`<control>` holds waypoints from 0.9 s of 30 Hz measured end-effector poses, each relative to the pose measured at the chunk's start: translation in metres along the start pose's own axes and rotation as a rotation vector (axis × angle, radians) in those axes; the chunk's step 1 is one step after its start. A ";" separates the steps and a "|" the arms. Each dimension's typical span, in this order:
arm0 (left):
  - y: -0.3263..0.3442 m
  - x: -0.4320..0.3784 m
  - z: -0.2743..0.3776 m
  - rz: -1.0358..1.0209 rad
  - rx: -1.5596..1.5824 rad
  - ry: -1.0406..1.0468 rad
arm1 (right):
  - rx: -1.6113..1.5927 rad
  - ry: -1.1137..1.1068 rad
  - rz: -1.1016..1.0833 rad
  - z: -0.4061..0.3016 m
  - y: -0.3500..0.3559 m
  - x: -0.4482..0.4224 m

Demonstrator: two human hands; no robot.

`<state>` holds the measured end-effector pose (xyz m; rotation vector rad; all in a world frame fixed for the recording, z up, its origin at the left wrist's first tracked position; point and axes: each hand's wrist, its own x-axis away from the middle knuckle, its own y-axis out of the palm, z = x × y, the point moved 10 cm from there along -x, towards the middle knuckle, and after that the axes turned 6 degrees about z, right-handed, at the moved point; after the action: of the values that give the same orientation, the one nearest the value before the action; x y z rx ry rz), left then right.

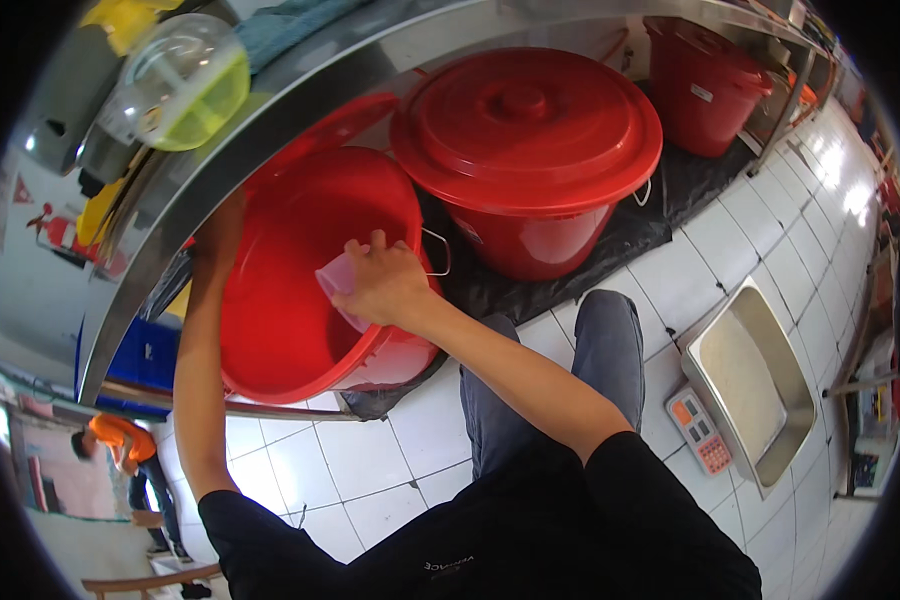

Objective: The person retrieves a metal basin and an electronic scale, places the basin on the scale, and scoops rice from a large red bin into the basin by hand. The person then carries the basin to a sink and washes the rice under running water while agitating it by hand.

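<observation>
A large red plastic tub with its top uncovered stands under the metal table, leaning towards me. My right hand grips a translucent pinkish plastic cup inside the tub's mouth, close to the near right rim. The cup is tipped on its side; what it holds cannot be made out. My left hand is at the tub's far left side, its fingers mostly hidden by the table edge and shadow. Behind the tub a red lid leans at an angle.
A lidded red tub stands beside it, another red tub farther right, on black plastic sheeting. The metal table edge overhangs. On the tiles lie a steel pan with a pale layer and a digital scale. A person stands far left.
</observation>
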<state>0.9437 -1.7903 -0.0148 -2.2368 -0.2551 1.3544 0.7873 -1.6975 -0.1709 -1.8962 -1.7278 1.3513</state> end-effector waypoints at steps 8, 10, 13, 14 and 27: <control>-0.104 0.068 0.091 -0.059 -0.008 0.029 | 0.194 0.016 -0.420 0.016 0.027 -0.004; -0.117 0.089 0.109 -0.111 0.028 0.002 | 0.147 -0.096 -0.374 0.007 0.021 0.007; -0.131 0.114 0.130 -0.121 0.077 -0.010 | -0.247 -0.247 -0.159 -0.008 -0.016 0.050; -0.129 0.118 0.139 -0.099 0.074 -0.021 | -0.229 -0.264 -0.155 -0.004 -0.017 0.061; -0.115 0.153 0.185 -0.087 0.147 -0.047 | -0.619 0.413 0.191 0.078 0.002 0.072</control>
<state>0.8688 -1.5696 -0.1427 -2.0516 -0.2578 1.3362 0.7214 -1.6650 -0.2475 -2.4842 -1.9048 0.4128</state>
